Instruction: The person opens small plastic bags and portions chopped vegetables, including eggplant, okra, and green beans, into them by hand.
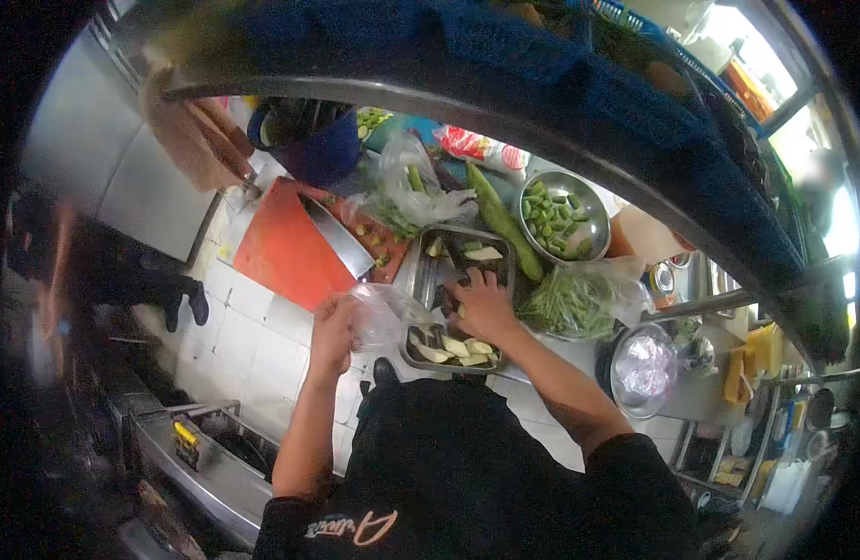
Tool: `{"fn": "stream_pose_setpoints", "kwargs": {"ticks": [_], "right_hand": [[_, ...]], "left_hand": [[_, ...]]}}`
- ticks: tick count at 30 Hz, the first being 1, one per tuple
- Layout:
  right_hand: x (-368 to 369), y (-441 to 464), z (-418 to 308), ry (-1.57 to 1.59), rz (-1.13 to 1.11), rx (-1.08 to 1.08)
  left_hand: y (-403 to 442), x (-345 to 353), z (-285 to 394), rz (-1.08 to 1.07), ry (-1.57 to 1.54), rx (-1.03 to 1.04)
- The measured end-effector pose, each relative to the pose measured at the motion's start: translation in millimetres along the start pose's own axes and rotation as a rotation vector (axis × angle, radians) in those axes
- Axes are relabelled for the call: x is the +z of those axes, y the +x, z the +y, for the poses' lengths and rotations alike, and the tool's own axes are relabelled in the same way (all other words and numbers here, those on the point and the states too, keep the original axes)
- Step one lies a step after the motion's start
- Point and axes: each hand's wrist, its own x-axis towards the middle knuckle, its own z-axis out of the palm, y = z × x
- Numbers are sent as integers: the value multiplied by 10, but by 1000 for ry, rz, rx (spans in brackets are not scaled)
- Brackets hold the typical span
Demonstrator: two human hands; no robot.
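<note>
My left hand (334,334) is closed, gripping the edge of a clear plastic bag (388,313). The bag hangs over the left side of a rectangular metal tray (512,271). Inside the tray are cut vegetable pieces (455,347) with pale flesh and dark skin, like eggplant. My right hand (483,303) reaches into the tray, its fingers apart over dark pieces at the middle. Its fingertips are partly hidden, and I see nothing clearly gripped in them.
A knife (341,238) lies on an orange cutting board (285,252) at left. Around the tray are a long green gourd (500,219), a metal bowl (602,210) of cut green pieces and bagged greens (574,303). A shelf (402,98) crosses overhead. Another person's leg (182,289) shows at left.
</note>
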Motion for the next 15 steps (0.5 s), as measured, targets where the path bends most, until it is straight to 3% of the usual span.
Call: {"fn": "stream_pose_setpoints", "kwargs": {"ticks": [2, 5, 8, 11, 14, 15], "right_hand": [[113, 76, 18, 22, 8, 47], [367, 258, 145, -4, 172, 66], [247, 290, 204, 196, 70, 141], [49, 246, 336, 468, -48, 18], [50, -66, 338, 200, -56, -293], [85, -122, 317, 168, -59, -255]], "left_hand": [[133, -45, -30, -142, 56, -84], [235, 163, -18, -86, 110, -10], [470, 232, -139, -171, 42, 145], [482, 362, -3, -188, 155, 278], [522, 363, -10, -206, 158, 215], [522, 369, -25, -212, 156, 191]]}}
